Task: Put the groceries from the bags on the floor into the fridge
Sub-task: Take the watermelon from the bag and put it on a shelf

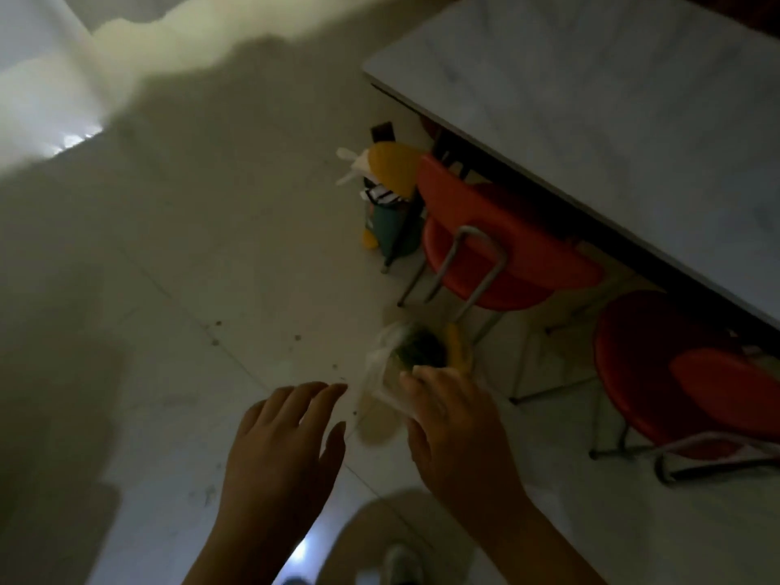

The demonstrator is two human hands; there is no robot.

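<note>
A clear plastic bag (pixel 392 365) holding something dark green and something yellow hangs low over the tiled floor, blurred by motion. My right hand (pixel 456 432) grips the bag's near edge. My left hand (pixel 283 441) hovers just left of it with fingers spread, holding nothing. A second group of bags (pixel 388 192), yellow, white and teal, stands on the floor by the table leg further away. The fridge is not clearly in view.
A white marble-look table (pixel 612 120) fills the upper right. Red chairs (pixel 498 247) with metal legs are tucked under it, another red chair (pixel 683 373) to the right. My foot (pixel 401 563) shows at the bottom. Crumbs dot the floor tiles (pixel 261 331).
</note>
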